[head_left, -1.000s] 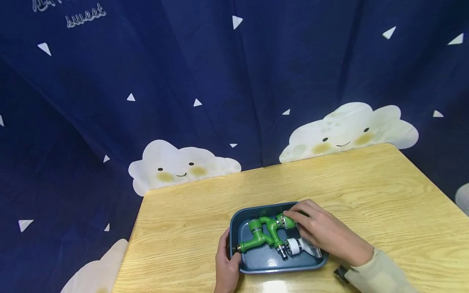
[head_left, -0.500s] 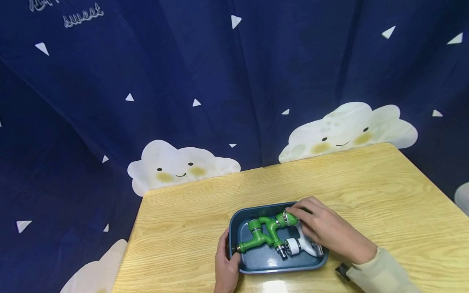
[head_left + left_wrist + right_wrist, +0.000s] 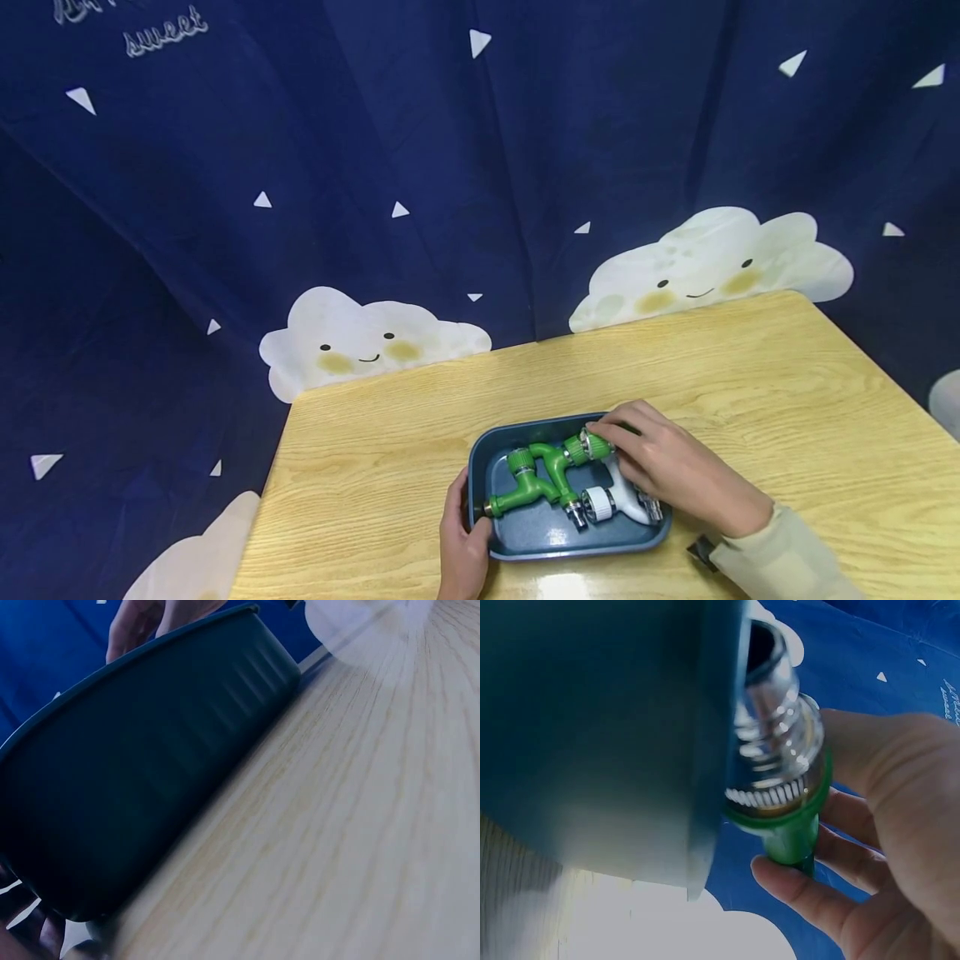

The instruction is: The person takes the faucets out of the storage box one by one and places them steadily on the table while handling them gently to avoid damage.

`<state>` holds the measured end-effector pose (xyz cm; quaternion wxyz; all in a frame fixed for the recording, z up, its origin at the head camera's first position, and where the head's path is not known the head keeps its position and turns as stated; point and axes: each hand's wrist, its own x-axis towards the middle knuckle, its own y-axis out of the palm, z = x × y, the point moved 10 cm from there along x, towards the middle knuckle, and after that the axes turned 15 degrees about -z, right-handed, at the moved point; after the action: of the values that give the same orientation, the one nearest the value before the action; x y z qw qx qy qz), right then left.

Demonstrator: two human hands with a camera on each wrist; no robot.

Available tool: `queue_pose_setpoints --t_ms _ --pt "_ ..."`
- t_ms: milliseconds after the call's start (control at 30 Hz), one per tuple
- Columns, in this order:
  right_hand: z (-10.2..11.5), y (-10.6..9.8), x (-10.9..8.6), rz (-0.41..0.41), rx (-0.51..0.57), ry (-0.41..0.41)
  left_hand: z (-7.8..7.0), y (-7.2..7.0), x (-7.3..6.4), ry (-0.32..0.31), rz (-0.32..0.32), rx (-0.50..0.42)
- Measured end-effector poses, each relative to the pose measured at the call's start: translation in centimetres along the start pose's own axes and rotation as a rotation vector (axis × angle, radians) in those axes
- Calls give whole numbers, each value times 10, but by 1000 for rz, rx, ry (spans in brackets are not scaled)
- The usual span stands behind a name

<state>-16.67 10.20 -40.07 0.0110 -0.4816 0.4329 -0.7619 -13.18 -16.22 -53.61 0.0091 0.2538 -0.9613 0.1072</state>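
Note:
A dark blue plastic tray [image 3: 555, 553] stands on the table with several taps in it. My left hand [image 3: 467, 542] grips its left end, thumb over the rim and fingers against the outside. Inside lie a green tap [image 3: 525, 492] at the left, another green tap [image 3: 558, 471] in the middle and a white tap [image 3: 628, 500] at the right. At the back right corner my right hand [image 3: 652, 454] holds one more green tap [image 3: 597, 446], mostly hidden by the fingers in the head view. Its chrome threaded end [image 3: 776, 735] shows beside the tray wall in the right wrist view.
The wood-grain table [image 3: 375, 483] reaches back to a dark blue curtain [image 3: 420, 125] printed with white clouds. A small black object [image 3: 702, 552] shows beside the right sleeve [image 3: 780, 554].
My right hand has shifted slightly up and right with the green tap, uncovering more of the white tap. The left hand and tray stay nearly still.

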Motion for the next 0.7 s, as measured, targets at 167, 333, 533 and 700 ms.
queue_pose_setpoints --t_ms 167,333,533,700 --pt "-3 -1 0 4 -5 11 0 0 0 -1 0 2" --pt "-4 -5 3 -8 -12 9 0 0 0 0 -3 2" --pt "-6 -9 3 -32 -23 10 0 -1 0 -6 -10 7" --pt "-9 -12 4 -35 -33 24 0 0 1 -6 -9 9"
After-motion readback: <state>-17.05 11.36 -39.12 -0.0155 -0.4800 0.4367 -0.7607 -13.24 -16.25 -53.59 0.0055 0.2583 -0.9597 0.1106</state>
